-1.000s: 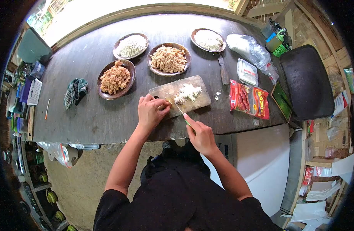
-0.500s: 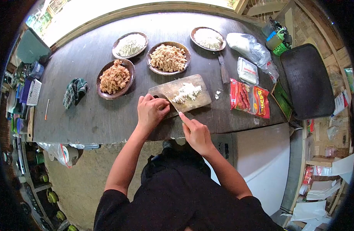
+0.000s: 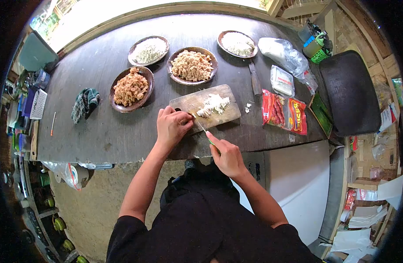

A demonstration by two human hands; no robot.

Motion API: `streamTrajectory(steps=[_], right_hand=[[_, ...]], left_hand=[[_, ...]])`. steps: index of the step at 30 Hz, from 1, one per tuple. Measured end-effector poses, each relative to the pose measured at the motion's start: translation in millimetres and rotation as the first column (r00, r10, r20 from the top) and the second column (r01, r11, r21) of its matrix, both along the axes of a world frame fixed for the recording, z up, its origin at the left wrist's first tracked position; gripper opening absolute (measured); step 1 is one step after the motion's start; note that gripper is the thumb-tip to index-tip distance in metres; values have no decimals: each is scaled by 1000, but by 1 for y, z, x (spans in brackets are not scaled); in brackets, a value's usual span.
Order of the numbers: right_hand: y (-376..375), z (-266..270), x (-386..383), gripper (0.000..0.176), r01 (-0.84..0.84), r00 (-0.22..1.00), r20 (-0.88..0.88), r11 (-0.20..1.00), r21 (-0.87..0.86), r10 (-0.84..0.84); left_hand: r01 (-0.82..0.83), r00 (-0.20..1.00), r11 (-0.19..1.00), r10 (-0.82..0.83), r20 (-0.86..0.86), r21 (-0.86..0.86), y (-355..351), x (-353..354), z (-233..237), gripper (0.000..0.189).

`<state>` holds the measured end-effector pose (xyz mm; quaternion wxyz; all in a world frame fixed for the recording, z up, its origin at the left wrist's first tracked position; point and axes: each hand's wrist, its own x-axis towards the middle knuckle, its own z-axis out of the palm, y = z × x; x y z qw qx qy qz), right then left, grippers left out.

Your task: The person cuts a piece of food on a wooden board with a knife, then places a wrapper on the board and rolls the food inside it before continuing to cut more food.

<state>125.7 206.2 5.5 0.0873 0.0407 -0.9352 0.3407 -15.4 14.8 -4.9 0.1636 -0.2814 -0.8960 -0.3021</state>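
Note:
My right hand [image 3: 228, 157] is closed round the green handle of a small knife [image 3: 202, 127], whose blade points up and left over the near edge of the wooden cutting board [image 3: 230, 115]. On the board's left part rests my left hand [image 3: 174, 127], its fingers pinched together just left of the blade. A small yellowish bit shows at those fingertips, too small to name. A pile of chopped white pieces [image 3: 213, 105] lies on the board to the right of the blade.
Behind the board stand a plate of brown crumbly food [image 3: 132, 87], a plate of tan pieces [image 3: 192, 66] and two plates of pale shreds [image 3: 149, 50]. A broad blade with a wooden handle [image 3: 255, 81], a red packet [image 3: 283, 111] and a checked cloth [image 3: 85, 105] lie around.
The knife and my right hand have shifted slightly down and right, away from my left fingertips. My left hand stays in almost the same place.

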Motion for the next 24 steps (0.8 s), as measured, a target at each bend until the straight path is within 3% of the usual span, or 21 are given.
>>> streamTrajectory(steps=[8,13,24], right_hand=[[-5,-3,-9,49,19,1000,22,998,63,-20],[-2,-10,-8,50,36,997,-72,987,156,-25],[-5,-1,5,52,20,1000,-9,999,46,-20]], left_hand=[[-8,1000,1000,8,10,14,0,0,1,10],[-16,999,1000,16,43,-4,0,2,4,10],[-21,999,999,22,32,-36,-1,1,0,11]])
